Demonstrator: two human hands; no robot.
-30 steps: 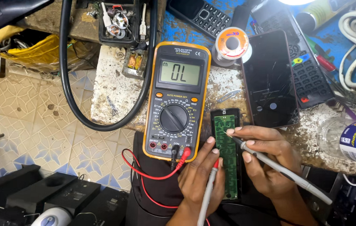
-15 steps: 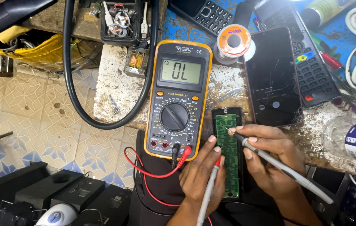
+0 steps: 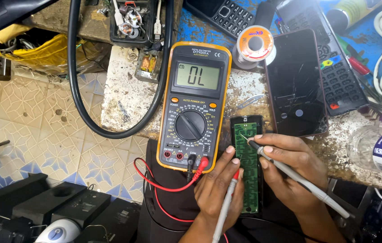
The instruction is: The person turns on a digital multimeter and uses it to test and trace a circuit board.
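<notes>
While my right hand (image 3: 290,166) pinches the grey probe (image 3: 299,177) onto the green circuit board (image 3: 247,166) beside the multimeter (image 3: 195,105), my left hand (image 3: 220,189) grips the red probe (image 3: 227,202) — probing's underway; next needs steadier tip contact.

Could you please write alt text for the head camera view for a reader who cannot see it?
Two bare hands, left hand and right hand, press thin grey probes onto a narrow green circuit board beside a yellow digital multimeter on a cluttered workbench.
</notes>
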